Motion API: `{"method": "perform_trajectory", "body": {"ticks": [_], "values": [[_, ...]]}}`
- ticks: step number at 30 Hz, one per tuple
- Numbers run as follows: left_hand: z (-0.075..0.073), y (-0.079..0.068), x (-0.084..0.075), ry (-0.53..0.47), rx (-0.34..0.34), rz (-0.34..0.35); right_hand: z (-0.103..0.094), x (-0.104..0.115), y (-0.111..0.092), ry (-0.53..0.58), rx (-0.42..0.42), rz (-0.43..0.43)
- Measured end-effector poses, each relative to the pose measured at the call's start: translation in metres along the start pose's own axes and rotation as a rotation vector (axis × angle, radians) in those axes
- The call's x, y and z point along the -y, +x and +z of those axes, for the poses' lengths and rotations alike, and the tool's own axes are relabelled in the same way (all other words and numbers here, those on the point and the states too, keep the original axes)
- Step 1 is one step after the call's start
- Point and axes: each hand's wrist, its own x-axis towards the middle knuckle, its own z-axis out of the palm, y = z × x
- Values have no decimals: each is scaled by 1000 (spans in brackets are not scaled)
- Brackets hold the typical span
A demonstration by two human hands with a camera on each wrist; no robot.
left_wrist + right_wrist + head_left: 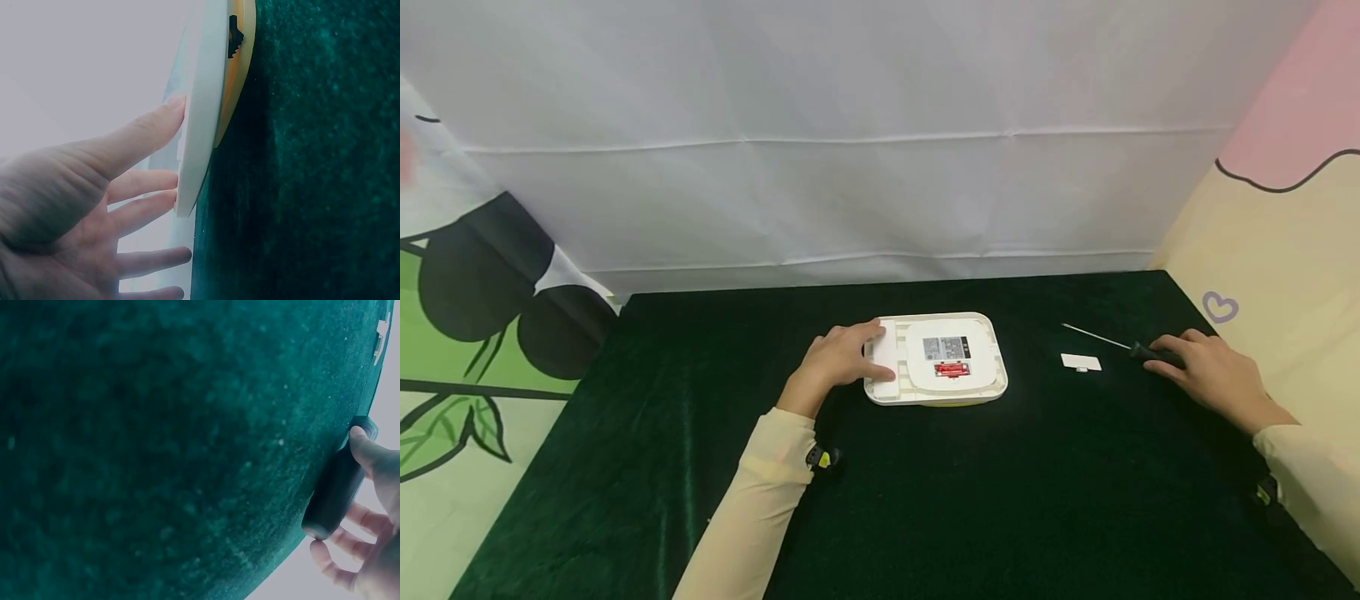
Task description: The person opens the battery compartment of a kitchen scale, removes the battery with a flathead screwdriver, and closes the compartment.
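A white device (951, 333) with rounded corners lies underside up, its label and open battery compartment (952, 369) showing red batteries inside. Yellow shows beneath its white edge (209, 94) in the left wrist view, along with a black toothed part (234, 37). My left hand (838, 358) rests on the device's left end, thumb and fingers nearly straight, fingertips on the white strip there. At the right, my right hand (1217, 371) holds a screwdriver by its black handle (334, 487), thumb near the collar. The thin shaft points left over the cloth.
A small white battery cover (1081, 362) with a tab lies on the dark green cloth (1037, 492) between the device and the screwdriver. White fabric (880, 200) hangs behind the table, and printed fabric (1285, 275) hangs along the sides.
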Motion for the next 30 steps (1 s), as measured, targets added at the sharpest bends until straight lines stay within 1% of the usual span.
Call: {"method": "perform_trajectory", "body": {"ticks": [4,7,12,16,20,25,30], "values": [[1,2,0,4,4,3,0,0,-2,12,0,6],[1,3,-1,6,7,3,1,1,-2,5,-18,-2],[1,3,-3,8,8,-3,-7,13,4,-22,-85,-41],[1,3,-3,6,9,-2,-22,32,13,-43,-151,-85],[2,2,-2,6,8,-1,-39,60,25,-71,-207,-142],[3,2,1,7,5,-3,-58,97,40,-122,-236,-223],[2,3,1,11,0,0,-73,125,52,-206,-274,-323]]}}
